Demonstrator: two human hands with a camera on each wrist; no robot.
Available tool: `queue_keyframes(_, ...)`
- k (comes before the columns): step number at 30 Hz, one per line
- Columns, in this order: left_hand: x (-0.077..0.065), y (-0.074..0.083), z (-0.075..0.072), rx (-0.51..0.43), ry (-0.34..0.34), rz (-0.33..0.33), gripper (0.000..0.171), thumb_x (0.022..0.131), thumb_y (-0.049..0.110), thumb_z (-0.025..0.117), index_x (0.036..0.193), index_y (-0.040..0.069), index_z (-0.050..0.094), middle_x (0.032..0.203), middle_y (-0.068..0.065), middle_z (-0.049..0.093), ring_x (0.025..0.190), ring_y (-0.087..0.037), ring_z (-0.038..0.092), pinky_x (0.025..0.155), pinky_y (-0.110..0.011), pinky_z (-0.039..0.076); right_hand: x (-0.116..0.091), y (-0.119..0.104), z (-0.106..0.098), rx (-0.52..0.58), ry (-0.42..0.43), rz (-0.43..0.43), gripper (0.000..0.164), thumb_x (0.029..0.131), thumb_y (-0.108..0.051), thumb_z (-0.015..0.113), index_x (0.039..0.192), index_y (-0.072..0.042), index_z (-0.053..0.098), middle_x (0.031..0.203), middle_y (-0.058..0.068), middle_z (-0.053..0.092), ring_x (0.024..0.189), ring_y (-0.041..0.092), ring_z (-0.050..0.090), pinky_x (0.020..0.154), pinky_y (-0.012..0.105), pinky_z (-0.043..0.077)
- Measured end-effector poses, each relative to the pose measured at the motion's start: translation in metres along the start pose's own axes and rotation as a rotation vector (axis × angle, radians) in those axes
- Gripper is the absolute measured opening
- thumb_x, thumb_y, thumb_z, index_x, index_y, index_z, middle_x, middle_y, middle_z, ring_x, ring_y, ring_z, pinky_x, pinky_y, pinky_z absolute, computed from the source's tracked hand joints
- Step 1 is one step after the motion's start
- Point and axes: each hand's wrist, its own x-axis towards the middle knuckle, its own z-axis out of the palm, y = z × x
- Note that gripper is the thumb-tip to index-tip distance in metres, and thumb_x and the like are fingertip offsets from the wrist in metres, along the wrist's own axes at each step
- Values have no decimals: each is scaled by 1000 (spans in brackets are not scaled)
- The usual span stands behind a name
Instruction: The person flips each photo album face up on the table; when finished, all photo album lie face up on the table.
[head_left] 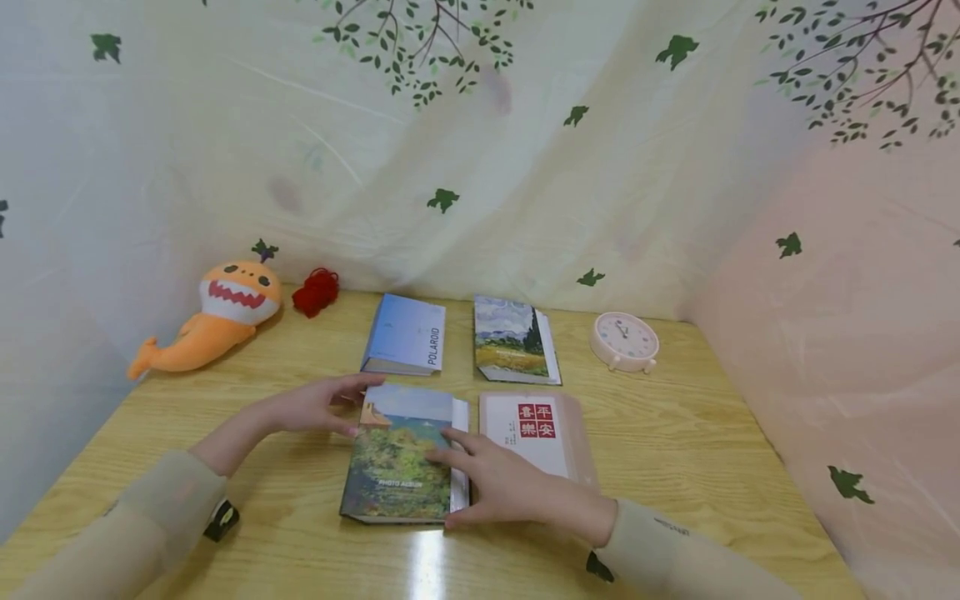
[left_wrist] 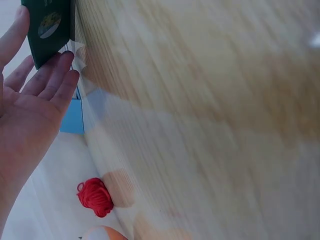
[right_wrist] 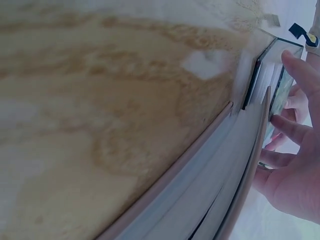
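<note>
A photo album with a painted garden-and-sea cover lies flat on the wooden table between both hands. Along its left side, the fingers of my left hand touch near the upper corner. In the left wrist view those fingers are fairly straight against the album's dark green spine. My right hand rests over the album's right edge, fingertips on the cover and thumb by the lower right corner. Beneath the right forearm lies a pink-edged album with red square lettering; its pages show from the side in the right wrist view.
Behind stand a blue Polaroid album and a landscape-cover album, both lying flat. A pink round clock is at the right. At the back left are an orange shark plush and a red yarn bundle. Printed curtains surround the table.
</note>
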Motion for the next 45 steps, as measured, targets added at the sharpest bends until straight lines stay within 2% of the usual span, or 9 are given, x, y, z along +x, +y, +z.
queue_keyframes(6, -3, -1, -3, 60, -3, -2, 81, 81, 32, 73, 147, 7, 32, 148, -17, 35, 128, -38, 42, 105, -56, 34, 5, -3, 0, 3, -20, 14, 83, 78, -65, 62, 147, -30, 32, 156, 8, 20, 137, 37, 31, 105, 51, 37)
queue_keyframes(10, -3, -4, -3, 108, 15, -19, 75, 83, 23, 73, 146, 9, 35, 144, -16, 41, 126, -36, 44, 104, -56, 35, 8, -3, 1, 15, -28, 20, 83, 78, -64, 62, 147, -30, 32, 157, 7, 19, 136, 39, 30, 105, 53, 36)
queue_keyframes(15, -2, -8, -3, 176, 52, -47, 65, 86, 8, 67, 144, 12, 39, 138, -17, 47, 124, -35, 45, 101, -54, 39, 11, -4, 3, 20, -16, 1, 83, 78, -62, 64, 147, -30, 32, 157, 6, 19, 134, 40, 33, 100, 52, 42)
queue_keyframes(19, -2, -6, -3, 183, 52, -37, 62, 87, 7, 66, 144, 9, 40, 141, -20, 44, 127, -40, 43, 101, -56, 39, 11, -4, 2, 56, -29, 6, 81, 79, -60, 65, 147, -30, 32, 157, 6, 18, 136, 36, 32, 101, 49, 42)
queue_keyframes(23, -2, -2, -5, 218, 58, -45, 62, 88, 9, 65, 144, 8, 39, 143, -20, 42, 130, -40, 39, 103, -56, 36, 6, 0, -1, 124, -54, 59, 78, 79, -59, 65, 145, -33, 33, 157, 3, 17, 138, 31, 30, 102, 47, 42)
queue_keyframes(27, -3, 4, -9, 244, 82, -54, 61, 88, 15, 67, 143, 8, 41, 144, -17, 43, 132, -38, 38, 104, -57, 34, -4, 5, -7, 142, -35, 104, 76, 79, -57, 67, 144, -33, 35, 156, 3, 20, 138, 28, 31, 101, 44, 43)
queue_keyframes(35, -1, 21, -19, 283, 106, 6, 60, 87, 9, 66, 142, 7, 42, 143, -13, 44, 131, -37, 40, 104, -56, 35, -28, 23, -25, 115, 40, 200, 77, 77, -51, 72, 143, -31, 39, 154, 3, 27, 136, 25, 36, 104, 44, 40)
queue_keyframes(40, 10, 38, -18, 320, 94, 37, 61, 89, 12, 65, 144, 7, 39, 145, -10, 44, 133, -34, 38, 106, -54, 34, -41, 42, -37, 100, 79, 176, 77, 75, -46, 76, 141, -23, 44, 151, 8, 33, 135, 29, 36, 102, 51, 39)
queue_keyframes(45, 28, 62, -8, 323, 69, 46, 62, 90, 14, 65, 144, 5, 37, 145, -12, 42, 133, -33, 38, 106, -52, 34, -54, 59, -42, 90, 142, 138, 78, 71, -42, 81, 137, -16, 48, 148, 14, 36, 132, 38, 33, 101, 57, 33)
